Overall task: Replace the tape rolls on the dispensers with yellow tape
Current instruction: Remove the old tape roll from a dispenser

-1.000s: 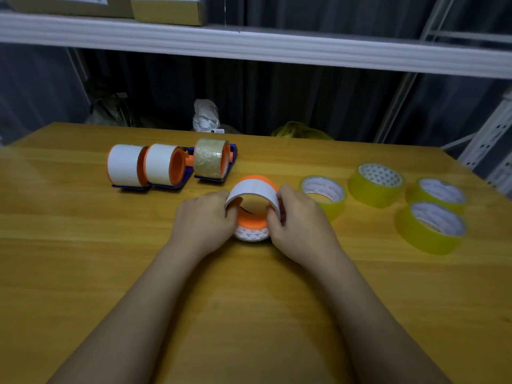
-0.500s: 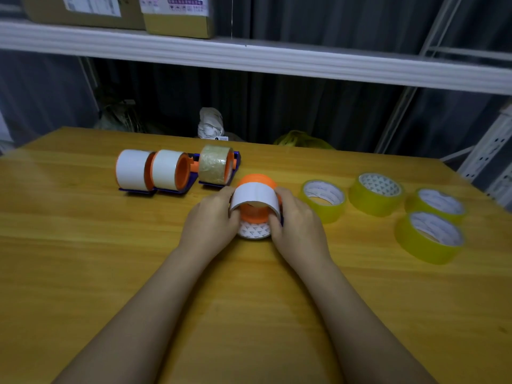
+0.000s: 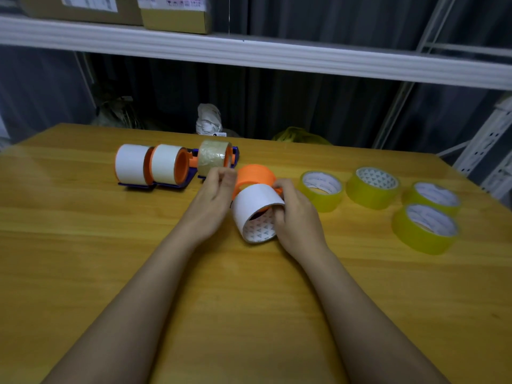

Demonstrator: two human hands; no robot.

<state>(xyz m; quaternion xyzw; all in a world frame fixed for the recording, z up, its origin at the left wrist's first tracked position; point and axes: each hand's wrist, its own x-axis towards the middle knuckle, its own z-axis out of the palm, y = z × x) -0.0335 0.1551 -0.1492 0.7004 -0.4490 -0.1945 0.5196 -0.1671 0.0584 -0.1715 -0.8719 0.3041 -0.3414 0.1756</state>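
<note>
White tape roll [image 3: 256, 210], at the tabletop's [image 3: 83, 259] centre, is half off the orange dispenser hub [image 3: 255, 174]. Right hand [image 3: 297, 217] fingers grasp the roll; left hand [image 3: 214, 199] fingers, curled, steady the hub. Pull straight toward six o'clock; nearest yellow roll [image 3: 321, 189] waits at three o'clock.

Glossy wooden table [image 3: 83, 273], matt white tape roll [image 3: 256, 200]

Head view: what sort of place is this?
Probably a stockroom or packing area: cardboard boxes on a metal shelf above a wooden table laid out with yellow tape rolls and tape dispensers.
</note>
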